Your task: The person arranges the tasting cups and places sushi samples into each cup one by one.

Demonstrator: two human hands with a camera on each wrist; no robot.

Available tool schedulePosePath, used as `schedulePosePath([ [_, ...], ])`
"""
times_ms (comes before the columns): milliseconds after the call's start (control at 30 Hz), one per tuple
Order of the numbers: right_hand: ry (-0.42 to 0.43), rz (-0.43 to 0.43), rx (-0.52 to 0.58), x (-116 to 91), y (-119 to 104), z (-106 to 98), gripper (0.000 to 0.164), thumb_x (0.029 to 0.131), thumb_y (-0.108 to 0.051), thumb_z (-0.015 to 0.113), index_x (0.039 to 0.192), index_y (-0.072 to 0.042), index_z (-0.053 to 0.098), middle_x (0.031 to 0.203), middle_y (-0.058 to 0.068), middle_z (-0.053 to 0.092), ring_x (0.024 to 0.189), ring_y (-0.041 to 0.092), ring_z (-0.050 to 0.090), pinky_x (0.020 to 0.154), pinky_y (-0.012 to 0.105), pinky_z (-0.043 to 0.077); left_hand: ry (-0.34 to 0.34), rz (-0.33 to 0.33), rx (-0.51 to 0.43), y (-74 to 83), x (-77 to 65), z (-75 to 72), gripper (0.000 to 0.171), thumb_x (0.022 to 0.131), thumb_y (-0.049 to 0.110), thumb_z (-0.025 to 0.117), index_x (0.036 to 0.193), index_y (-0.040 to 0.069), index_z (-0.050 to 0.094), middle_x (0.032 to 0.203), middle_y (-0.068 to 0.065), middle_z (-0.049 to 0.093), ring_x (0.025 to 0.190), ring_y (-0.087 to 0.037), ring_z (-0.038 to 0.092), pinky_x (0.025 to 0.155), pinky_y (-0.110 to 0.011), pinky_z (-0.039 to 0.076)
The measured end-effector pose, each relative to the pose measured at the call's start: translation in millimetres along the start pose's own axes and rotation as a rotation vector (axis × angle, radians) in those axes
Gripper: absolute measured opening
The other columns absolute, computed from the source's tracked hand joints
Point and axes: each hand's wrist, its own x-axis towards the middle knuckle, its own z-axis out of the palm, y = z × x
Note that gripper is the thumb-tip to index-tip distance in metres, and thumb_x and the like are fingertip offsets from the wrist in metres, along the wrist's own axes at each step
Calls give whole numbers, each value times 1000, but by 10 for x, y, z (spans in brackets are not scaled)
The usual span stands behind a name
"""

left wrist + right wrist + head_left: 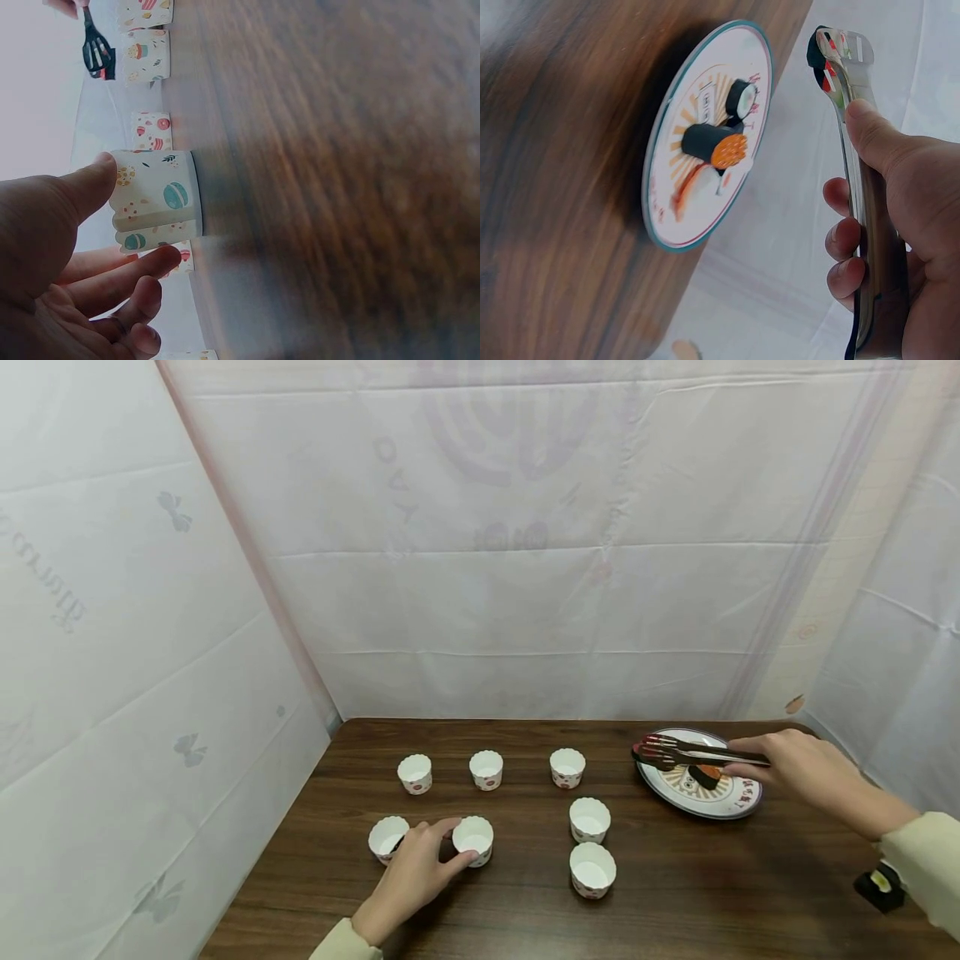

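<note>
My left hand (414,870) pinches a white paper baking cup (473,838) at its rim between thumb and fingers. Teal and yellow printed figures cover the cup's side (161,187) in the left wrist view. Another paper cup stands left of that hand, partly hidden, with something dark in it. Over on the right, my right hand (806,768) grips metal tongs (862,225). Between the tong heads is a small black and red sushi piece (821,60), above a round plate (723,811). On the plate lie a roe-topped sushi piece (724,148), a black-wrapped roll (741,99) and a shrimp-like piece (692,189).
Three paper cups, one of them the back left cup (415,775), form a back row. Two more, including a front cup (592,871), stand centre right. A small black object (881,888) shows beside the right sleeve. White curtains surround the wooden table (517,927).
</note>
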Motion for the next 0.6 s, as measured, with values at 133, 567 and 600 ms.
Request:
schedulePosePath([
  [133, 7, -29, -3, 68, -82, -15, 42, 92, -44, 76, 118, -11, 78, 103, 10, 78, 86, 31, 74, 67, 54, 56, -2, -3, -2, 4, 3, -3, 49, 83, 34, 87, 117, 2, 73, 97, -9, 77, 83, -20, 67, 73, -36, 54],
  [567, 53, -96, 17, 285, -419, -42, 40, 92, -43, 77, 119, -13, 78, 102, 12, 78, 75, 24, 72, 57, 45, 53, 10, 0, 17, 12, 7, 3, 47, 82, 31, 88, 116, 3, 74, 95, -9, 76, 83, -22, 68, 74, -38, 54],
  [600, 49, -98, 22, 306, -452, -43, 41, 92, -43, 76, 119, -13, 78, 103, 12, 77, 75, 24, 71, 56, 44, 53, 10, -1, 16, 12, 7, 3, 47, 82, 31, 88, 116, 3, 74, 95, -8, 76, 83, -22, 68, 75, -38, 54],
])
